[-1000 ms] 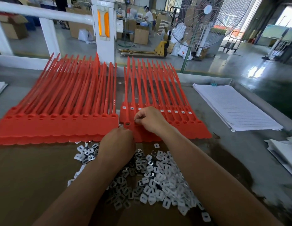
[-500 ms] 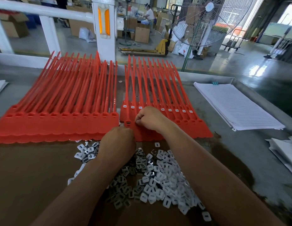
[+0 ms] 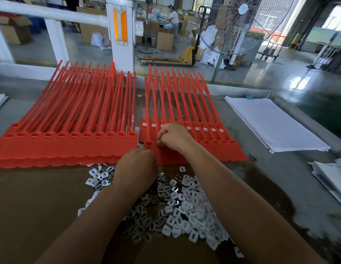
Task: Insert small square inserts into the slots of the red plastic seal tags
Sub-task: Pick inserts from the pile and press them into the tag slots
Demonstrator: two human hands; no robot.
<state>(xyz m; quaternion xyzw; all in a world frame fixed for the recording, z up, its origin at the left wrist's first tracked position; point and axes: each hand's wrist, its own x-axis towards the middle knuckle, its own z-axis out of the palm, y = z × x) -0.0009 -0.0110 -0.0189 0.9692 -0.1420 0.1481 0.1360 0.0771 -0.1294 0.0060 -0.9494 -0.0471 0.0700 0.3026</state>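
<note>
Two batches of red seal tags lie side by side: a left stack (image 3: pixel 70 145) with empty slots, and a right stack (image 3: pixel 213 143) whose back row has white inserts fitted. A front tag head (image 3: pixel 148 143) shows an empty slot. My right hand (image 3: pixel 173 137) has its fingers curled, fingertips pinched on the tag head just right of that slot; anything between them is hidden. My left hand (image 3: pixel 136 168) rests back-up at the tags' near edge, fingers curled out of sight. A heap of small white square inserts (image 3: pixel 184 210) lies under both forearms.
A stack of lined white paper (image 3: pixel 270 124) lies to the right, with more sheets (image 3: pixel 333 178) at the right edge. A white post (image 3: pixel 120 35) and rail stand behind the table. A standing fan (image 3: pixel 240 25) is beyond the far edge.
</note>
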